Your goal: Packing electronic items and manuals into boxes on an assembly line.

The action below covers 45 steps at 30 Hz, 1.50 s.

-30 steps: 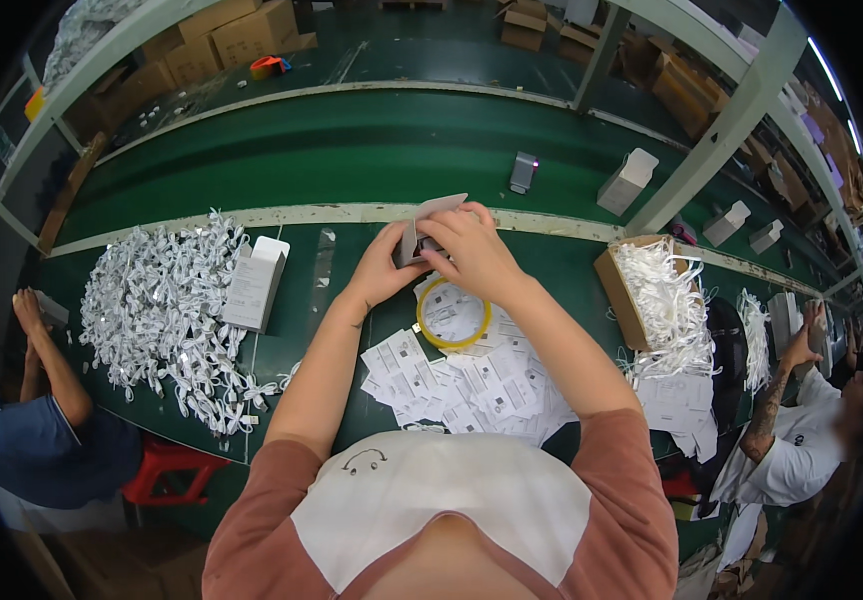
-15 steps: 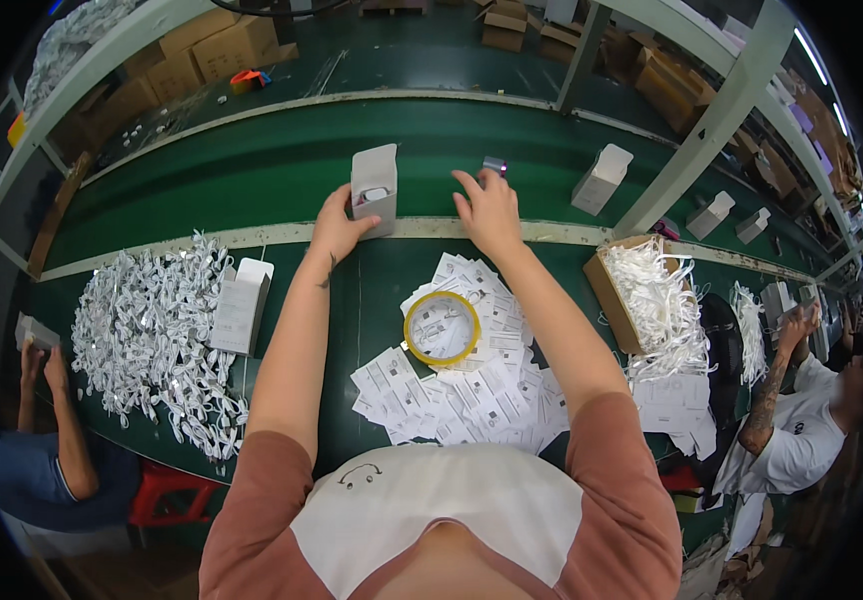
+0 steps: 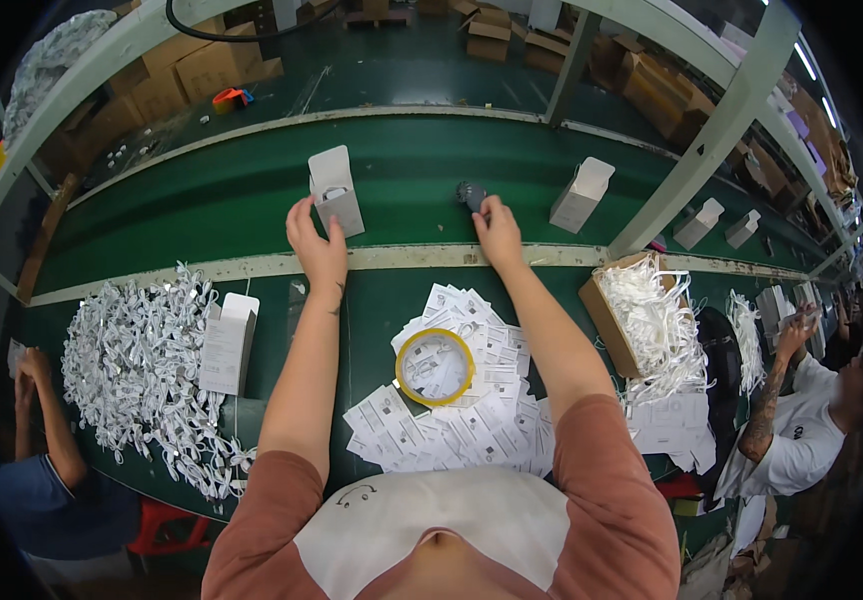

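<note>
A white cardboard box (image 3: 342, 207) stands on the green belt with its top flap up and something small and pale in its mouth. Around its lower left side is my left hand (image 3: 318, 248), thumb across the front face and fingers along the side. My right hand (image 3: 498, 232), farther right over the belt, pinches a small dark grey object (image 3: 470, 195) with a rounded outline; its kind is not clear. Below my arms, a roll of yellow-edged tape (image 3: 401, 370) lies on a spread of printed paper slips (image 3: 482, 425).
On the left are heaped white cables (image 3: 142, 370) and another white box (image 3: 227, 345). A carton of white straps (image 3: 607, 320) sits right, near a metal post (image 3: 702, 140). More open boxes (image 3: 582, 195) stand along the belt. Co-workers sit at both sides.
My left hand and the white box have shifted left. The dark object in my right hand has turned and come slightly left and lower. The view has tilted a little.
</note>
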Motion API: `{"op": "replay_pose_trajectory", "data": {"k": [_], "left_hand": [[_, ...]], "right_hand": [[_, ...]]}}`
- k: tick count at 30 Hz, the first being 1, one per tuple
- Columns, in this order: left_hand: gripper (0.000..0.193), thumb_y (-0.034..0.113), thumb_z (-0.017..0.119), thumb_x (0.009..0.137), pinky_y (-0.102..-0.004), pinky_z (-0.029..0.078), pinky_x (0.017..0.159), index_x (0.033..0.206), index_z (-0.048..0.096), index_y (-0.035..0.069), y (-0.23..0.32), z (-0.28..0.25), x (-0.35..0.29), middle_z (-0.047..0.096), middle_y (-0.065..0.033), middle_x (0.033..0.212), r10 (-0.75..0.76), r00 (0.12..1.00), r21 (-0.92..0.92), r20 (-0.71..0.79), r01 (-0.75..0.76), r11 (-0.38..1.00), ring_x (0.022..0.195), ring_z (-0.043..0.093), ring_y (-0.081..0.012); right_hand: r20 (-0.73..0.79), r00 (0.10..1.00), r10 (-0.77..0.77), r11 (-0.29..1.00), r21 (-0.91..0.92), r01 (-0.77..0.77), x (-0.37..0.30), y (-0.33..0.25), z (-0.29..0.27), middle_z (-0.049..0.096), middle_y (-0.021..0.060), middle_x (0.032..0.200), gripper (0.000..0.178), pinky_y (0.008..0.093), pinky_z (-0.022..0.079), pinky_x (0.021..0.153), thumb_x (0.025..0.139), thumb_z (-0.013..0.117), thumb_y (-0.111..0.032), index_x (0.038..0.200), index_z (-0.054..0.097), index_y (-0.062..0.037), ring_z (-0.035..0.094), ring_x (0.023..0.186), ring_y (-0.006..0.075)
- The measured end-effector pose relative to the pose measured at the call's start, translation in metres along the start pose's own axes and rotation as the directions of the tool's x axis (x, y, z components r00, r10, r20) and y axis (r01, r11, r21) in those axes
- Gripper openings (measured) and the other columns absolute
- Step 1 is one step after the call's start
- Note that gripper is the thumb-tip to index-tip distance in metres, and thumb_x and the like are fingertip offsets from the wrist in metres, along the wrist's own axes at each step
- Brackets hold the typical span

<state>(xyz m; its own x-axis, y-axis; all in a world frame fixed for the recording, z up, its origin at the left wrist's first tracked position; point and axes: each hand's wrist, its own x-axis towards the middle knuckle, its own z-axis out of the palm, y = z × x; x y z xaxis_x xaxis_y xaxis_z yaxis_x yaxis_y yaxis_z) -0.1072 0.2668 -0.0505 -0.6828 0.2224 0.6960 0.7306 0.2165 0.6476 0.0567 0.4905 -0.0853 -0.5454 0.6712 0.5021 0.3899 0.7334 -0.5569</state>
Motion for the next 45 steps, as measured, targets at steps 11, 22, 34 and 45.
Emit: {"op": "replay_pose_trajectory", "data": {"k": [11,22,34,45], "left_hand": [[0.024,0.003,0.055,0.075,-0.0359,0.037,0.089,0.099,0.054,0.006,0.045,0.007,-0.053,0.047,-0.013,0.112,0.092,0.982,-0.223,0.165,-0.054,0.973,0.105,0.046,-0.0305],[0.083,0.018,0.071,0.067,-0.0365,0.028,0.101,0.134,0.023,0.004,0.065,0.004,-0.057,0.029,-0.0167,0.136,0.161,0.857,-0.358,0.489,0.029,0.933,0.125,0.03,-0.0333],[0.061,0.01,0.069,0.065,-0.0319,0.041,0.085,0.119,0.041,0.004,0.027,0.015,-0.065,0.054,-0.0154,0.107,0.0,0.792,-0.44,0.61,0.339,0.831,0.099,0.053,-0.0253],[0.057,0.003,0.066,0.066,-0.0305,0.041,0.085,0.117,0.041,0.006,0.016,0.022,-0.065,0.054,-0.0118,0.107,-0.014,0.797,-0.545,0.604,0.427,0.721,0.099,0.052,-0.0213]], "right_hand": [[-0.092,0.89,0.447,0.869,0.283,-0.407,0.022,0.02,-0.112,0.06,0.0202,0.088,0.048,0.0374,0.047,0.065,0.074,0.056,-0.03,0.114,0.045,-0.0071,0.061,0.071,0.0299],[0.413,0.899,0.146,0.89,0.343,-0.301,0.003,-0.067,-0.103,0.059,0.01,0.073,0.026,0.0297,0.045,0.06,0.075,0.057,-0.025,0.09,0.059,-0.0039,0.057,0.068,0.0172],[0.282,0.958,-0.049,0.474,0.851,-0.226,-0.035,-0.133,-0.088,0.057,0.0051,0.089,0.028,0.0176,0.038,0.049,0.084,0.054,-0.015,0.107,0.038,-0.0131,0.049,0.063,0.0076],[0.152,0.972,-0.181,0.894,0.438,0.098,-0.04,-0.13,-0.086,0.056,0.0054,0.087,0.025,0.0222,0.043,0.059,0.076,0.066,-0.019,0.095,0.056,-0.0056,0.053,0.066,0.0107]]}}
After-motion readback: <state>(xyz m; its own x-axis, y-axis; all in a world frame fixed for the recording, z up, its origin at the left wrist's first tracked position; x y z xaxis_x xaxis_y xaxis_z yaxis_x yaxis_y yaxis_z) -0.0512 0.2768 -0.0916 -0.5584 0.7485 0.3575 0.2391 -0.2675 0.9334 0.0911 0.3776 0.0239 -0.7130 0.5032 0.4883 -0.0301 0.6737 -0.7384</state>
